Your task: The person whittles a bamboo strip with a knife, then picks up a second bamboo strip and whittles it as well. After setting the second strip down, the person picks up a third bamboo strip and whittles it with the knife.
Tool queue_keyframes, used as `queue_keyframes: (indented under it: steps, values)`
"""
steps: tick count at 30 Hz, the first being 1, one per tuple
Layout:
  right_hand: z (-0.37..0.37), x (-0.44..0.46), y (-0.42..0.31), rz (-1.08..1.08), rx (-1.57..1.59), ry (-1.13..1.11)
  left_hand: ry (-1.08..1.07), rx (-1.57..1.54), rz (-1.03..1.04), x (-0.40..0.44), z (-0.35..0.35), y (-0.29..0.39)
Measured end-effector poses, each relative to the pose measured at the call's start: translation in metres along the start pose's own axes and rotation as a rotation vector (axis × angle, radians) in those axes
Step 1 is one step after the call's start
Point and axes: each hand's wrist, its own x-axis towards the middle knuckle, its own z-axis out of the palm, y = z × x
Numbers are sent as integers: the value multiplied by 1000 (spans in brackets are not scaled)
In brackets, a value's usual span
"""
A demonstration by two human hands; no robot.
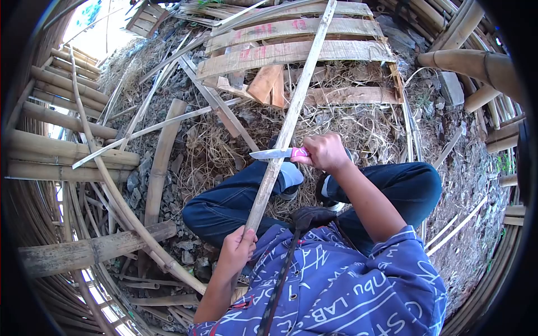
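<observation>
A long, pale bamboo strip point(295, 103) runs from my lap up past the wooden pallet, slanting to the right. Near its lower end my left hand point(237, 249) is wrapped round it. In my right hand point(327, 152) is a knife point(274, 154) with a pink patterned handle and a short pale blade. The blade lies across the strip between my knees, pointing left; whether its edge bites into the surface I cannot tell. My fingers hide part of the handle. Below the left hand, the strip's end is hard to make out against my clothing.
A wooden pallet point(342, 53) lies ahead, with a wood block point(267, 85) at its near edge. Bamboo poles point(67, 151) are stacked at left, and a long curved bamboo strip point(115, 193) arches there. More thick poles point(476, 64) stand at right. Shavings point(364, 137) cover the stony ground.
</observation>
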Motion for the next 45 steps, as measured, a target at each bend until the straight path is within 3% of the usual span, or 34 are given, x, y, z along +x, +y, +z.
queue_keyframes:
  steps: [15, 16, 18, 20, 23, 30, 36, 40, 43, 45]
  values:
    - [-9, -15, 17, 47, 2, -114, 21, 16, 3, -9, -3, -13]
    - [13, -35, 44, 568, -154, -333, 23, 16, 1, -13, -11, -16]
    - [-27, -45, 108, 974, -168, -94, 58, 8, -140, -28, -35, -31]
    - [-47, -34, 96, 850, -196, 20, 67, -20, -149, -35, -42, -41]
    - [-34, -6, 41, 614, -112, -44, 51, -48, -137, -30, -29, -25]
    - [-62, 14, 12, 663, 164, -102, 19, 24, -96, -11, -35, -22]
    - [-147, 48, 38, 656, 228, -435, 4, 69, -68, 17, -17, -8]
    - [-172, 65, 53, 501, 107, -397, -34, 146, -12, 41, 0, 0]
    - [-165, 80, 29, 455, 123, -514, -59, 159, 49, 60, 20, 11]
    - [-138, 75, 24, 245, 44, -509, -90, 133, 48, 73, 32, 23]
